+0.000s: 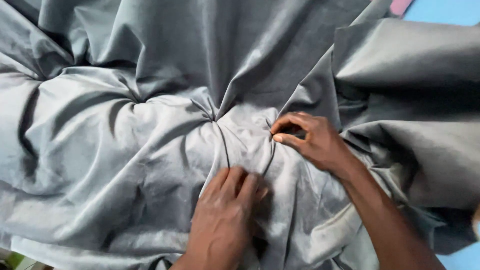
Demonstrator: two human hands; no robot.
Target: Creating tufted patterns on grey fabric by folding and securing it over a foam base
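Head view. Grey cloth, bunched in folds, fills the frame. Left hand lies flat, pinning it, grip open. Right hand pinches a small pleat at centre; best kept taut against the flat palm.

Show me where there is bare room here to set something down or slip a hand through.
Bare surface shows only at the edges: a blue patch top right beside a pink strip, and a blue corner bottom right. Elsewhere grey fabric covers everything. It is most crowded at centre, where the left hand presses flat and the right hand pinches a fold.
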